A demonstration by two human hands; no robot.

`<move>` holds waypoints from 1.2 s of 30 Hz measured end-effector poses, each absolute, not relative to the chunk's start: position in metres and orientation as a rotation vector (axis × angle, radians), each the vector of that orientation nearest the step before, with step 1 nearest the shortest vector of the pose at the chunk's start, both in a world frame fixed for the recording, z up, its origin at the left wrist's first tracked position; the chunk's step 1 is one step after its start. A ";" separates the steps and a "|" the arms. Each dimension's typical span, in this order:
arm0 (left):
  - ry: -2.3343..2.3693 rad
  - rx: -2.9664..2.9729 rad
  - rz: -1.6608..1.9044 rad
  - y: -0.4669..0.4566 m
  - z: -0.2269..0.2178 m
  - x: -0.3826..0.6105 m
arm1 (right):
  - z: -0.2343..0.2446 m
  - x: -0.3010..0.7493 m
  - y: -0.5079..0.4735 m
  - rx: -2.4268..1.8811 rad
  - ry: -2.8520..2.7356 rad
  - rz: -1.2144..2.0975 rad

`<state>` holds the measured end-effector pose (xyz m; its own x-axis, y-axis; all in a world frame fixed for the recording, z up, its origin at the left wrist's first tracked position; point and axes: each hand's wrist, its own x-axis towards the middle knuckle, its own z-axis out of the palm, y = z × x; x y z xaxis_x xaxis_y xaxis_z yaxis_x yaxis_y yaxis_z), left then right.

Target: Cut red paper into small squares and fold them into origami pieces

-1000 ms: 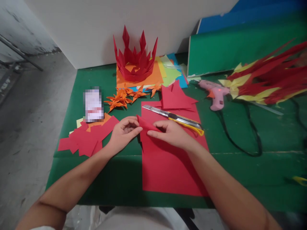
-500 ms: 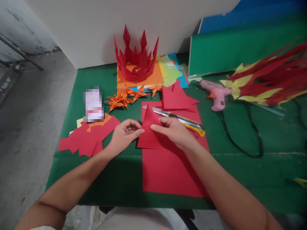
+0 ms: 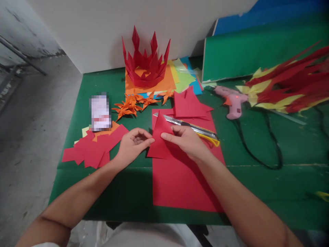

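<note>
My right hand [image 3: 190, 140] pinches a folded piece of red paper [image 3: 159, 142], thumb on its front. At the paper's left edge, the closed thumb and fingers of my left hand [image 3: 135, 144] grip it. The piece tapers to a point at the top and is held over a large red sheet [image 3: 183, 185]. Just behind it, a utility knife [image 3: 203, 131] with its blade out lies on the sheet, close to yellow-handled scissors [image 3: 214, 141] that are partly hidden. Folded red paper pieces [image 3: 190, 105] rest at the sheet's far end.
On the green table [image 3: 115, 195], a red paper crown [image 3: 146, 73] stands at the back on coloured sheets. Orange paper flowers [image 3: 131, 104], a blurred-out phone [image 3: 100, 113] and red offcuts [image 3: 89, 151] lie left. To the right are a pink glue gun [image 3: 232, 99], its black cord and paper streamers [image 3: 288, 85].
The folded red paper has tilted slightly, its lower edge rising a little. Both hands keep nearly the same place and grip.
</note>
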<state>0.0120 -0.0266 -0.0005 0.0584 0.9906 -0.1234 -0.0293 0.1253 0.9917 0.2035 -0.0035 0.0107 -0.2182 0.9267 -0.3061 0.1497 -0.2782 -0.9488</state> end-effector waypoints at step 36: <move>1.217 1.167 1.073 -0.026 -0.003 0.010 | 0.012 0.201 -0.006 -1.408 -1.280 1.562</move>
<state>0.0097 -0.0262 -0.0033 0.0680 0.9915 -0.1106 0.0148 0.1098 0.9938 0.2012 -0.0059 0.0115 -0.1963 0.9274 -0.3185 0.1300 -0.2974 -0.9459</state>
